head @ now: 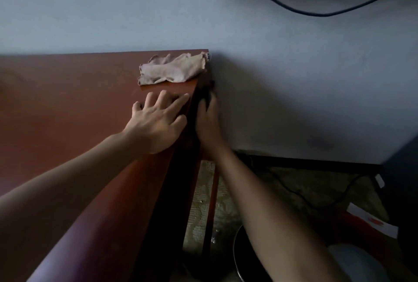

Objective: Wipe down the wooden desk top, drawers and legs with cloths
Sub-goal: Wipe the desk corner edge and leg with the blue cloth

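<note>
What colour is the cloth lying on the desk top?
Light beige-tan cloth, plain and crumpled; seen in the head view.

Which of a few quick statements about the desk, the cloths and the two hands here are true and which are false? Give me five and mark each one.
1. A tan cloth lies on the desk top by its far right corner. True.
2. The left hand is gripping the tan cloth. False: it rests flat on the desk top, fingers spread, apart from that cloth.
3. The right hand is at the desk's right side panel with a dark cloth. True.
4. A monitor stands on the desk top. False: only the tan cloth and the left hand are on it.
5. A dark cable hangs across the wall. True.
</note>
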The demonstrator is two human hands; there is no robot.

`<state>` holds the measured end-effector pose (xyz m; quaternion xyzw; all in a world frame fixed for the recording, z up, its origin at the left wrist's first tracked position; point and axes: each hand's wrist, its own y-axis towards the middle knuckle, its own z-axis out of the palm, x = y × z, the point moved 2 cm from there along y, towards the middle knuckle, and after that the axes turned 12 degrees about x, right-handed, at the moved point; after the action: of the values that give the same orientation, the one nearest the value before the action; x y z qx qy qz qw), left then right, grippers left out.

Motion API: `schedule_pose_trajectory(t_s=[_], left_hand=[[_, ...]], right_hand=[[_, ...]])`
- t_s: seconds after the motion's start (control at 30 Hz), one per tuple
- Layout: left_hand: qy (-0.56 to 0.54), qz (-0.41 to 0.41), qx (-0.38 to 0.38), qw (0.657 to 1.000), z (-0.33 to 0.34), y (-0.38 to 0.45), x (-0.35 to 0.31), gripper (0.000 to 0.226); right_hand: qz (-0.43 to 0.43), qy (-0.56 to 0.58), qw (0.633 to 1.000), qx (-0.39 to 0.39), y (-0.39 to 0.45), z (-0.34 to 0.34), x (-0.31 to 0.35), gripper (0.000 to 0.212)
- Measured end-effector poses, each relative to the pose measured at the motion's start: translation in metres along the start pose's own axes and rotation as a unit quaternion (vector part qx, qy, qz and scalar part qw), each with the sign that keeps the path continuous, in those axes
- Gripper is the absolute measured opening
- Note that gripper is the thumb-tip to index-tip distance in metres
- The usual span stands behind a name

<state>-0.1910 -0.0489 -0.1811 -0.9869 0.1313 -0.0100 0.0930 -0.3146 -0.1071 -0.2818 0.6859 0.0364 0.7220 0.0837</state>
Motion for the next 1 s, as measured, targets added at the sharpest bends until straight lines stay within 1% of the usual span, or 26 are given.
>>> schedule_pose_trajectory(t_s=[0.07,0.1,0.17,0.2,0.27,0.37,0.4,0.47,0.53,0.6,0.67,0.73,0.77,0.9,0.93,1.0], left_hand=[[-0.034,0.006,-0.018,0.999,-0.009,0.013,0.002,0.066],[-0.047,0.007,-0.029,0.998,-0.01,0.017,0.002,0.065],[-0.053,0.01,-0.029,0.998,-0.006,0.021,-0.001,0.069],[-0.056,0.009,-0.023,0.998,-0.004,0.022,-0.003,0.07],[-0.056,0.012,-0.023,0.998,-0.001,0.023,-0.005,0.073],[-0.061,0.01,-0.046,0.997,-0.002,0.025,-0.003,0.071],[-0.061,0.01,-0.051,0.997,-0.003,0.027,-0.003,0.069],[-0.062,0.015,-0.052,0.997,-0.002,0.029,-0.002,0.067],[-0.063,0.018,-0.05,0.997,-0.002,0.03,-0.001,0.067],[-0.063,0.02,-0.05,0.997,-0.003,0.029,0.0,0.067],[-0.066,0.023,-0.05,0.996,-0.003,0.029,-0.001,0.068],[-0.064,0.024,-0.045,0.997,-0.002,0.029,-0.001,0.072],[-0.059,0.024,-0.041,0.997,-0.002,0.03,-0.002,0.074],[-0.04,0.02,-0.007,0.999,0.002,0.032,-0.001,0.082],[-0.037,0.02,0.001,0.999,0.001,0.032,-0.001,0.082],[-0.035,0.018,0.012,0.999,0.001,0.032,0.0,0.082]], right_hand=[[-0.035,-0.016,0.998,0.045,-0.077,0.002,-0.014,0.047],[-0.051,-0.022,0.997,0.059,-0.112,0.003,-0.014,0.05],[-0.07,-0.028,0.995,0.07,-0.14,0.008,-0.018,0.053],[-0.067,-0.018,0.995,0.073,-0.132,0.009,-0.016,0.053],[-0.053,-0.008,0.997,0.055,-0.089,0.01,-0.011,0.052],[-0.038,-0.004,0.999,0.019,0.017,0.001,-0.007,0.054],[-0.024,-0.002,1.0,0.007,0.058,-0.002,-0.007,0.054],[0.019,0.003,1.0,-0.011,0.125,-0.007,-0.008,0.046],[0.058,0.013,0.998,-0.011,0.162,-0.012,-0.013,0.044],[0.078,0.013,0.997,-0.006,0.167,-0.015,-0.021,0.044],[0.076,-0.009,0.997,0.008,0.149,-0.017,-0.028,0.051],[0.039,-0.057,0.998,0.013,0.111,-0.015,-0.035,0.063],[0.019,-0.079,0.997,0.013,0.085,-0.014,-0.036,0.064],[-0.023,-0.095,0.995,0.034,-0.03,-0.007,-0.025,0.051],[-0.033,-0.092,0.994,0.048,-0.057,-0.005,-0.023,0.048],[-0.023,-0.076,0.993,0.086,-0.101,-0.002,-0.019,0.049]])
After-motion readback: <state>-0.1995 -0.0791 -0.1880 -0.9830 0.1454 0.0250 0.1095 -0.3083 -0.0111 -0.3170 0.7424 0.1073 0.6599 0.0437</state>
